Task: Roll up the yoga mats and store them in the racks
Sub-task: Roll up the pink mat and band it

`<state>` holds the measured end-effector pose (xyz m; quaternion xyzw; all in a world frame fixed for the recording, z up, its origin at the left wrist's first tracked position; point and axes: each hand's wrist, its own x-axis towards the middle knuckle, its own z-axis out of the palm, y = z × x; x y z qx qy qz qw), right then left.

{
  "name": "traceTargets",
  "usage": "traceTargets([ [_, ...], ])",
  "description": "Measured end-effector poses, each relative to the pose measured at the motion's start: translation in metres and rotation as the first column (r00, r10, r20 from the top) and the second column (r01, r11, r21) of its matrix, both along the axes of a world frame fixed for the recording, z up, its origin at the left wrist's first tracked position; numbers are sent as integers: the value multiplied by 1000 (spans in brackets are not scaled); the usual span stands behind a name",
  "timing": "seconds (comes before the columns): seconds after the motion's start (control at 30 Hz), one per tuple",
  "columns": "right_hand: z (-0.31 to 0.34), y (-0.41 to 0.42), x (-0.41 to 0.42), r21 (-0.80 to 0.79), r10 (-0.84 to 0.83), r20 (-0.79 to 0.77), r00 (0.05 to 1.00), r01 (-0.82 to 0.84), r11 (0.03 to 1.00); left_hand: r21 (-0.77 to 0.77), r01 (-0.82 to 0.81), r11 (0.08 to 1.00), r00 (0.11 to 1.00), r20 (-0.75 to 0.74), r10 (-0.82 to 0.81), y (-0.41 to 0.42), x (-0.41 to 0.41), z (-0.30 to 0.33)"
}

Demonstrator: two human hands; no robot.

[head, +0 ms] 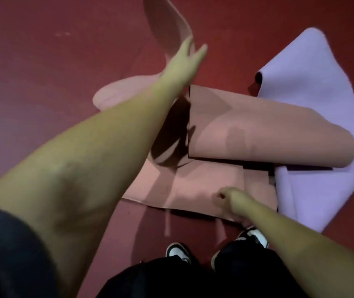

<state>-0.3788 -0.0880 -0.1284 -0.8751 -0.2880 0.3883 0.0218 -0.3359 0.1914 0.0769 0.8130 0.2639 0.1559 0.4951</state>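
Pink yoga mat (167,26) curls up off the dark red floor (43,72), its raised edge meeting the straight, spread fingers (190,43) of the left hand (184,59), which seem only to touch it, though blur makes that uncertain. Nearer, beneath the loosely curled, empty right hand (228,198), a peach yoga mat (257,134) lies half rolled, overlapping a lavender yoga mat (313,74) beyond those fingers.

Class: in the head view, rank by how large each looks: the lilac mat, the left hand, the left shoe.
1. lilac mat
2. left hand
3. left shoe
The shoe is partly hidden by the trouser leg, so ranks two and three are unsure.
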Motion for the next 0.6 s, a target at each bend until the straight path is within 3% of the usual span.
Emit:
traceTargets([
  [0.1, -42, -7, -41, -184, 289, 37, 957, -278, 943, 124, 159, 979, 978, -159, -138, -22, -41, -63],
  [0.17, -64, -4, -60, -222, 379, 106, 919, -350, 910, 96, 329, 940, 877, -401, -266, -39, -87, -131],
  [0.23, -77, 1, -68, -207, 355, 172, 919, -318, 925, -15, 487, 873, 677, -626, -388, -44, -129, -190],
  [0.3, -80, 5, -65, -157, 258, 182, 949, -231, 960, -92, 569, 817, 491, -759, -428, -43, -167, -223],
  [0.4, -68, 9, -47, -65, 123, 211, 970, -112, 992, -93, 652, 753, 323, -864, -386, -38, -205, -249],
  [0.5, -41, 13, -19, -27, 85, 279, 957, -81, 996, 60, 673, 737, 367, -893, -262, -30, -213, -246],
  [0.6, 10, 15, 8, 1, 66, 348, 935, -70, 998, 338, 613, 714, 567, -818, -100, -19, -210, -217],
])
